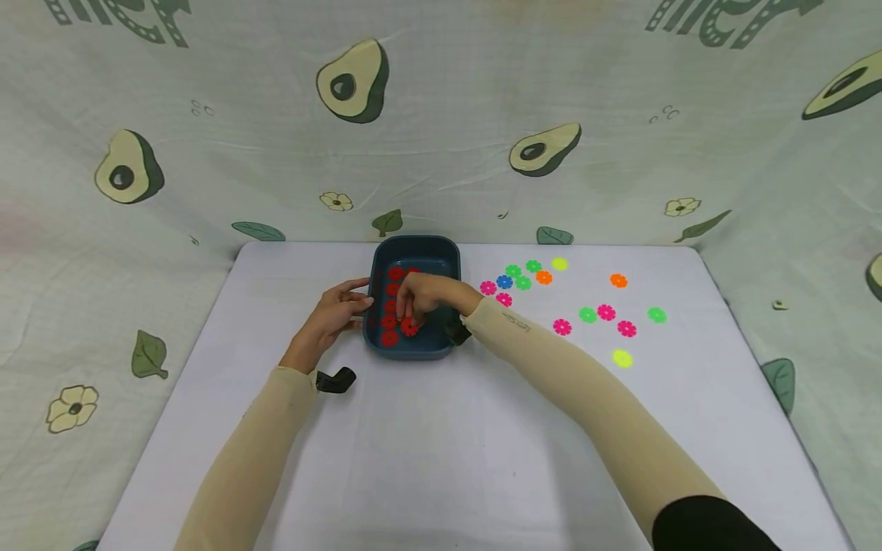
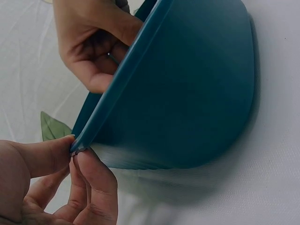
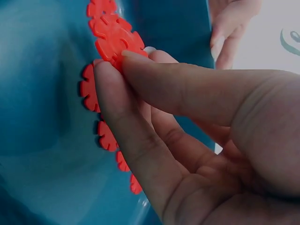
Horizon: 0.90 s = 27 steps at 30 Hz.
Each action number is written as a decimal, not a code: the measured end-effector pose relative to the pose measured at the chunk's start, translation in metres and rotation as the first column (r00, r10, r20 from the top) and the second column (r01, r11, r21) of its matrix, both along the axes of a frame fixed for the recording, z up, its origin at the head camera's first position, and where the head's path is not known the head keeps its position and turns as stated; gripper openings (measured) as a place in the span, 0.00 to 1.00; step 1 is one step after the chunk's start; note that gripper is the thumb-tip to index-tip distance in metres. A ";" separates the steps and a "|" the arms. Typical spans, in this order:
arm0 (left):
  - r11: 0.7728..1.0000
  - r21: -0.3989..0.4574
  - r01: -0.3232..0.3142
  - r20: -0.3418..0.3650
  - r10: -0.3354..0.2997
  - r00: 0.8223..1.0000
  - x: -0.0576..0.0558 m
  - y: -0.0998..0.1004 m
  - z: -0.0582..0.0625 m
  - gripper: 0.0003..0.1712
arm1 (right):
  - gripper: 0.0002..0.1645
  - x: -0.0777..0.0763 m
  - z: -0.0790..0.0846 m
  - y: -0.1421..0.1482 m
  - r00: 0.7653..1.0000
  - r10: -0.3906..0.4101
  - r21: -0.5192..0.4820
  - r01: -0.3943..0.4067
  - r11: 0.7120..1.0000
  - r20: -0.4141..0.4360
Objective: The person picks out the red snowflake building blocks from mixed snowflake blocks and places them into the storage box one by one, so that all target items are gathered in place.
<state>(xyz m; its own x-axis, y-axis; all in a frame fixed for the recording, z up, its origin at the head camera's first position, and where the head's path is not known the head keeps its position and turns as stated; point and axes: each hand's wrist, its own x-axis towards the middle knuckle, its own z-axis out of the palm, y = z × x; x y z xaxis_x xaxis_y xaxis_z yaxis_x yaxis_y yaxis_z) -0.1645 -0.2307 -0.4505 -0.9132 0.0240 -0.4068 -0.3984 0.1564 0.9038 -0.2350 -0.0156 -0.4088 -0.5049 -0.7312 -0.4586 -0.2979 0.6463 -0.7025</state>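
My left hand (image 1: 335, 314) pinches the left rim of a dark blue tray (image 1: 441, 348) between thumb and fingers. In the left wrist view the tray's wall (image 2: 187, 93) rises beside that hand. Inside the tray, my right hand (image 1: 429, 297) pinches a red notched disc (image 3: 121, 40) between thumb and forefinger, just above the tray floor. Several more red notched discs (image 1: 389, 338) line the left side of the tray floor, partly hidden by the right hand. In the right wrist view some of them (image 3: 108, 136) show behind the forefinger.
Right of the tray, several loose notched discs lie on the white table (image 1: 441, 459): pink (image 1: 562, 327), green (image 1: 657, 314), orange (image 1: 619, 281), yellow (image 1: 622, 358) and one blue (image 1: 504, 282). An avocado-print cloth (image 1: 441, 153) hangs behind the table.
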 end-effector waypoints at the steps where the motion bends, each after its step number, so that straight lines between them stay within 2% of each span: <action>1: 1.000 -0.001 -0.002 0.001 0.002 1.000 0.000 0.000 0.000 0.33 | 0.12 0.000 0.000 -0.001 1.000 0.004 0.007 -0.004 1.000 0.007; 13: 1.000 0.015 0.002 0.002 -0.002 1.000 0.000 0.000 0.000 0.33 | 0.13 -0.004 -0.009 -0.012 0.995 0.021 0.058 -0.027 0.998 0.094; 27: 1.000 0.016 0.005 -0.001 -0.005 1.000 0.000 -0.001 0.000 0.34 | 0.13 0.000 -0.012 -0.017 0.996 0.025 0.086 -0.033 0.996 0.091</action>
